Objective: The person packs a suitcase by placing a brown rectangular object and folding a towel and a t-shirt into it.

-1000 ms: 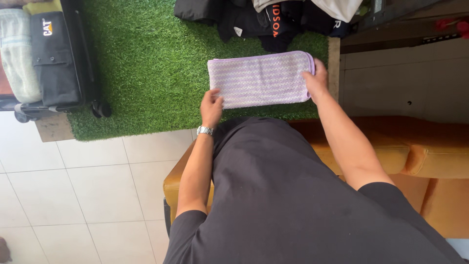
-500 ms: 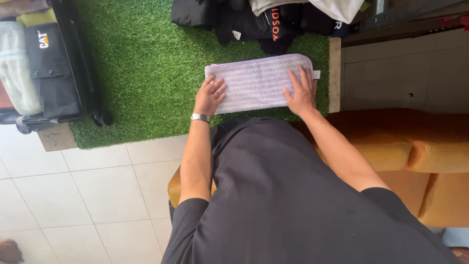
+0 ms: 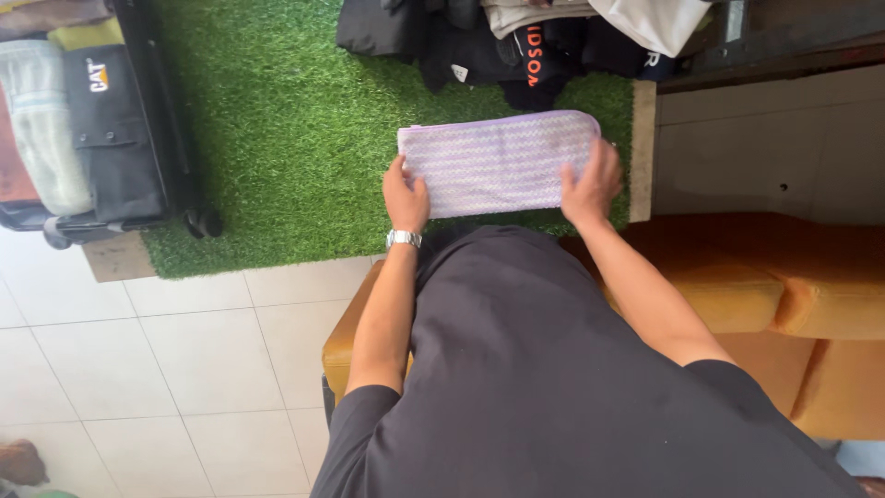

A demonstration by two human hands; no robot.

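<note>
A folded lilac and white zigzag towel (image 3: 498, 163) lies flat on the green artificial grass mat (image 3: 277, 138). My left hand (image 3: 406, 194), with a silver watch on the wrist, rests at the towel's near left corner, fingers curled at its edge. My right hand (image 3: 591, 180) lies on the towel's right end, fingers spread over the cloth. Whether either hand grips the cloth or only presses on it is unclear.
A pile of dark and light clothes (image 3: 525, 37) lies on the mat beyond the towel. A black wheeled bag (image 3: 111, 120) stands at the left. An orange upholstered seat (image 3: 765, 277) is under me, with white tiled floor (image 3: 138, 369) at the lower left.
My hands were flat on top of the towel, smoothing it; now they have slid out to its two ends. The towel has stayed in place.
</note>
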